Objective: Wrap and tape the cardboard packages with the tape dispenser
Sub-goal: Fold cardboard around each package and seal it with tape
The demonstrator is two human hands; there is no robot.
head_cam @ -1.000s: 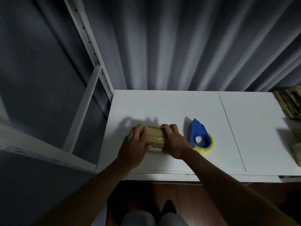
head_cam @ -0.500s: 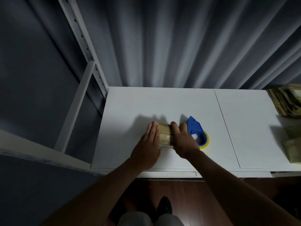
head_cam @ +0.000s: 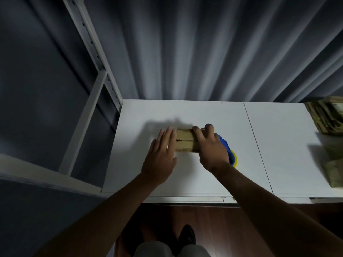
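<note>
A small cardboard package (head_cam: 184,140) lay on the white tabletop (head_cam: 204,112), near the middle of its left part. A dark line ran across the top of the package. The left hand (head_cam: 161,158) was flat, with its fingers straight and close together, and it pressed against the left side of the package. The right hand (head_cam: 210,147) was on the right end of the package, with its fingers curled over the top, holding it. Just beside the right hand, partly hidden under it, lay the blue tape dispenser (head_cam: 225,145) with a yellow roll of tape (head_cam: 235,159). Far over at the right edge of the tabletop there was a stack of cardboard pieces (head_cam: 327,115), and one more brown bundle (head_cam: 335,169) lay nearer the front. A grey curtain (head_cam: 194,49) hung behind the tabletop.
</note>
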